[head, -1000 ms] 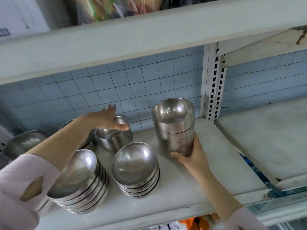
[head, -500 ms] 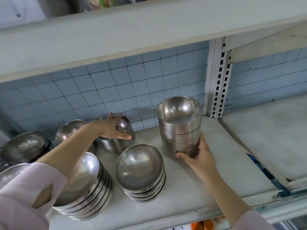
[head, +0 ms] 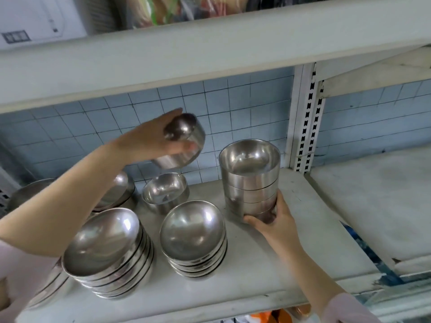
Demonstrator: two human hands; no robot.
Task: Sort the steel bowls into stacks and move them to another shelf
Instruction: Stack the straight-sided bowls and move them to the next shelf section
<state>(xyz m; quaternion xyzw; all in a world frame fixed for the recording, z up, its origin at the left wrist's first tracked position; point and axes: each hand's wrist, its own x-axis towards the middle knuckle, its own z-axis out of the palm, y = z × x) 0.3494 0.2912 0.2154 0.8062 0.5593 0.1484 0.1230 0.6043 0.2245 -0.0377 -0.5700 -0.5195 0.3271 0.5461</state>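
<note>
Steel bowl [head: 180, 142]: we grip it tilted in our left hand [head: 149, 142], above the shelf [head: 291, 264].
Right hand [head: 276, 221]: we clasp the tall stack [head: 250, 180], standing right of two near low stacks.

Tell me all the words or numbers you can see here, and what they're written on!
None can be read.
White box on the top shelf: a small dark printed panel and a tiny mark, too small and blurred to read.
Colourful packets up there: no letters can be made out.
Steel bowls, like the tall stack: no writing shows.
</note>
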